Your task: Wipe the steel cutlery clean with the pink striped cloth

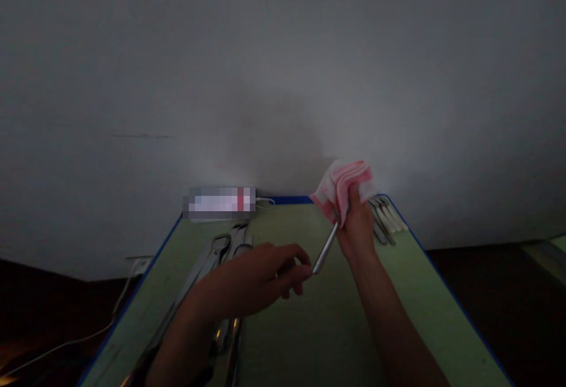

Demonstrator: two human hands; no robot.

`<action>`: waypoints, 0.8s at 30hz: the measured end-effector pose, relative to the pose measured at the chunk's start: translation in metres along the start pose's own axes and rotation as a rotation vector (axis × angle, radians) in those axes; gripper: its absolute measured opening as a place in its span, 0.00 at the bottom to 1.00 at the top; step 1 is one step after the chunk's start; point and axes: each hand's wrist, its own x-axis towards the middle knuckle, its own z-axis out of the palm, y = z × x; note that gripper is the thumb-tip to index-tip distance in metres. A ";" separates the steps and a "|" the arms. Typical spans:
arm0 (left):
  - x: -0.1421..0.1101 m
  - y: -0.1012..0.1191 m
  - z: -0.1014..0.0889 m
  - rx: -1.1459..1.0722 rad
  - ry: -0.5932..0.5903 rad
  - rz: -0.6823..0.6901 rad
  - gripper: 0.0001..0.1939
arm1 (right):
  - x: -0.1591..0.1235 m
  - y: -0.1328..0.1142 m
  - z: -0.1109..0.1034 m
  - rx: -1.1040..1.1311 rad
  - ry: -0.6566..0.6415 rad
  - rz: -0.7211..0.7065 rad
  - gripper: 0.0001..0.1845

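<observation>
My right hand point(359, 228) is closed on a folded pink-and-white cloth point(349, 183), raised over the far right part of the table. From under the cloth a slim metal utensil handle point(325, 249) slants down to the left; the cloth hides its other end, so its kind does not show. My left hand point(276, 272) has its fingers curled, with thumb and fingertips pinched at the handle's lower end. Beneath the left arm lie several long metal kitchen utensils point(221, 245), partly hidden by it.
Several forks or spoons with white and metal handles point(389, 216) lie at the table's far right corner. A blurred-out box-like item point(220, 201) with a white cable point(266, 202) stands at the far left. The green table point(292, 228) has blue edges and meets a grey wall point(283, 80).
</observation>
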 end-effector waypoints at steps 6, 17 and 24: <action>0.005 -0.002 0.005 0.117 0.013 0.004 0.15 | -0.004 0.007 0.008 0.042 0.049 -0.066 0.17; 0.000 -0.005 -0.002 0.123 0.200 0.012 0.17 | 0.011 -0.020 -0.026 -0.353 -0.177 0.095 0.18; -0.002 -0.003 -0.002 0.169 0.112 -0.004 0.16 | 0.013 -0.028 -0.027 -0.349 -0.157 -0.018 0.16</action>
